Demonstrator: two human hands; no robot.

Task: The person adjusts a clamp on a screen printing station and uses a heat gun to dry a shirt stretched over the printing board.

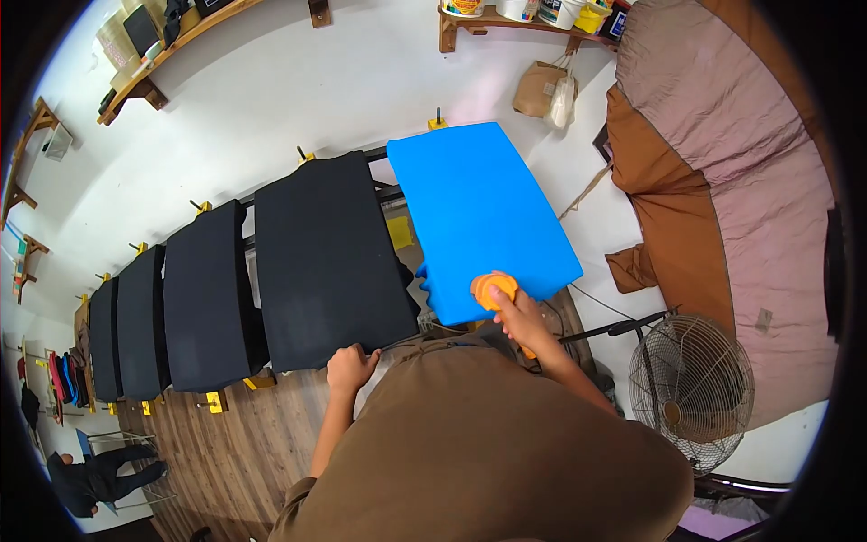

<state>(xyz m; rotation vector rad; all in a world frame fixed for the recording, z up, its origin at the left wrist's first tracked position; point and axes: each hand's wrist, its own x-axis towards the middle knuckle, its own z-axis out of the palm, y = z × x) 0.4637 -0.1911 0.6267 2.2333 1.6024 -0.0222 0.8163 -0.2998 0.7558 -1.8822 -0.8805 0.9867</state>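
A bright blue cloth (483,208) is stretched over a flat board, with its near edge close to my body. My right hand (519,316) is closed around an orange round-headed tool (495,291), which is over the near part of the blue cloth; whether it touches cannot be told. To the left lies a board covered in black cloth (325,262). My left hand (352,369) is at its near edge, fingers bent down against the cloth; what it grips, if anything, is hidden.
More black-covered boards (203,298) line up leftward on yellow clamps. A wire fan (691,388) stands at the right, beside a brown and pink curtain (722,181). Wall shelves (515,23) hold tubs. Another person (99,479) is at the far lower left.
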